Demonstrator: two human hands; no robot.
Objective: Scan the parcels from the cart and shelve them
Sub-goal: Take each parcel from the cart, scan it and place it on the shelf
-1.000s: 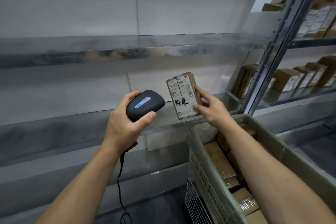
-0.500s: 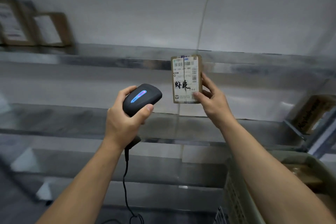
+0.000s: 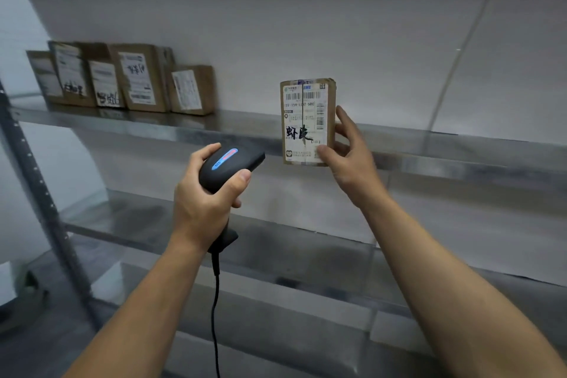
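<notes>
Left hand [image 3: 202,205]: I see it wrapped around the black barcode scanner [image 3: 233,163], just below the upper shelf [image 3: 429,144].
Scanner: light strip lit, nose toward the parcel [image 3: 306,123].
Right hand [image 3: 349,159]: pinches the parcel's right edge.
Parcel: upright, label facing me, in front of the upper shelf's edge.
Shelved cartons [image 3: 138,77]: in 1 row at the upper shelf's left end.

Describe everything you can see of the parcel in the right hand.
The parcel is a small brown cardboard box, held upright, face toward the camera. A white label nearly covers that face: barcodes, printed digits, black handwritten characters, a dark line down its middle. The right hand grips its right edge, thumb on the lower front. It hangs before the upper shelf.
</notes>
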